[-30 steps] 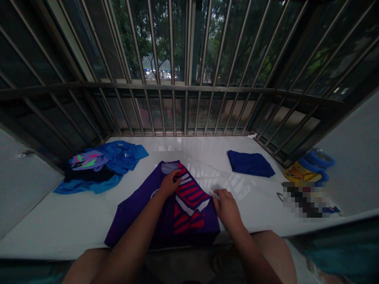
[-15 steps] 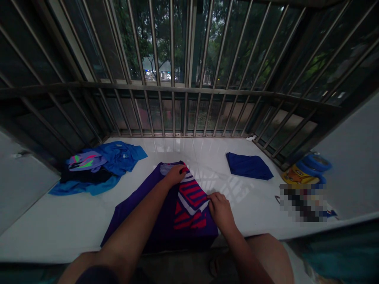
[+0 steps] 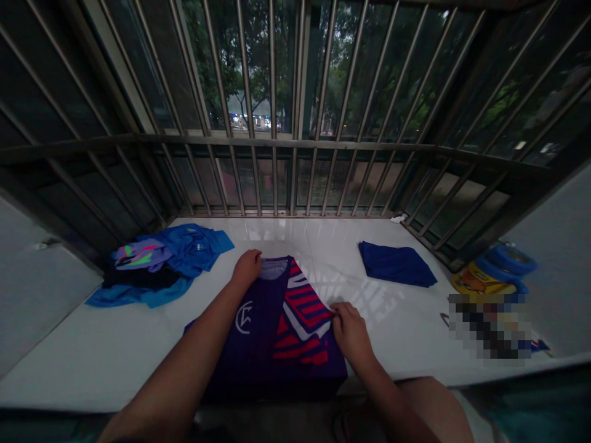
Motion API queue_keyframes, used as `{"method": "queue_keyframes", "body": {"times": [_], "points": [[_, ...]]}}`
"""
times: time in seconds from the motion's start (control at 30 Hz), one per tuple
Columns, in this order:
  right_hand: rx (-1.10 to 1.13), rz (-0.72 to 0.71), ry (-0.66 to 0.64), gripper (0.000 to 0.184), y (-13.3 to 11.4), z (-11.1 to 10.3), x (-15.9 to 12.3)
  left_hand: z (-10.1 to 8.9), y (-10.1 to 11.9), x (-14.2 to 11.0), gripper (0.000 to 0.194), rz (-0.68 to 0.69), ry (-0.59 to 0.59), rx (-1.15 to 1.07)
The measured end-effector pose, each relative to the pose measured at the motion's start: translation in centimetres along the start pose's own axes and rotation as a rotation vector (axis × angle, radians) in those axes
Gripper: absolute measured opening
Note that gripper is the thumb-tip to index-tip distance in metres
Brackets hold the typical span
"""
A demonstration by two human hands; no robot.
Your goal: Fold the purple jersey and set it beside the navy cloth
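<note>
A dark purple jersey (image 3: 258,344) lies in front of me, its collar pointing away and its lower edge hanging over the ledge's front. A red-and-white striped sleeve (image 3: 307,307) is folded in over its right side, and a white emblem shows on the chest. My left hand (image 3: 248,267) is closed at the left end of the collar, its fingertips pinching the cloth there. At the sleeve's outer right edge, my right hand (image 3: 351,332) pinches the fabric between thumb and fingers. My left forearm hides much of the jersey's left side.
Rumpled blue, purple and black clothes (image 3: 161,261) are heaped at the left. A folded navy garment (image 3: 397,264) lies right on the white ledge (image 3: 129,344). A blue-and-yellow tub (image 3: 484,277) stands far right beside blurred items. Metal bars (image 3: 295,144) line the window behind.
My left hand has moved left from the collar's right end to its left end, uncovering the emblem. My right hand stays at the sleeve edge. The whole view has shifted slightly.
</note>
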State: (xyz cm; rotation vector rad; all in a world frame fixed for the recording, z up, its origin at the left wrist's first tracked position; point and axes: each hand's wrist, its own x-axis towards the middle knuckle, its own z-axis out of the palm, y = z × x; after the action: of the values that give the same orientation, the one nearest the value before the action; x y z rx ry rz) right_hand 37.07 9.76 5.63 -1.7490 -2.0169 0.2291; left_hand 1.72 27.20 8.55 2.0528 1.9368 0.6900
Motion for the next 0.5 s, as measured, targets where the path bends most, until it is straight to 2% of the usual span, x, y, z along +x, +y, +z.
{"method": "queue_keyframes", "body": {"times": [0.13, 0.23, 0.33, 0.43, 0.5], "points": [[-0.061, 0.095, -0.034, 0.028, -2.6, 0.1, 5.4, -2.2, -3.2, 1.3, 0.036, -0.141, -0.022, 0.106], [-0.083, 0.095, -0.054, 0.025, -5.7, 1.2, 11.0, -2.3, -4.0, 2.9, 0.036, -0.207, -0.102, 0.149], [-0.108, 0.095, -0.072, 0.030, -8.8, 3.0, 16.1, -2.1, -4.4, 4.5, 0.027, -0.255, -0.209, 0.161], [-0.127, 0.090, -0.059, 0.036, -10.6, 4.8, 19.6, -2.4, -5.2, 5.8, 0.026, -0.293, -0.332, 0.140], [-0.114, 0.026, -0.016, 0.033, -10.9, 5.6, 21.1, -2.8, -5.8, 6.4, 0.029, -0.322, -0.407, 0.111]]}}
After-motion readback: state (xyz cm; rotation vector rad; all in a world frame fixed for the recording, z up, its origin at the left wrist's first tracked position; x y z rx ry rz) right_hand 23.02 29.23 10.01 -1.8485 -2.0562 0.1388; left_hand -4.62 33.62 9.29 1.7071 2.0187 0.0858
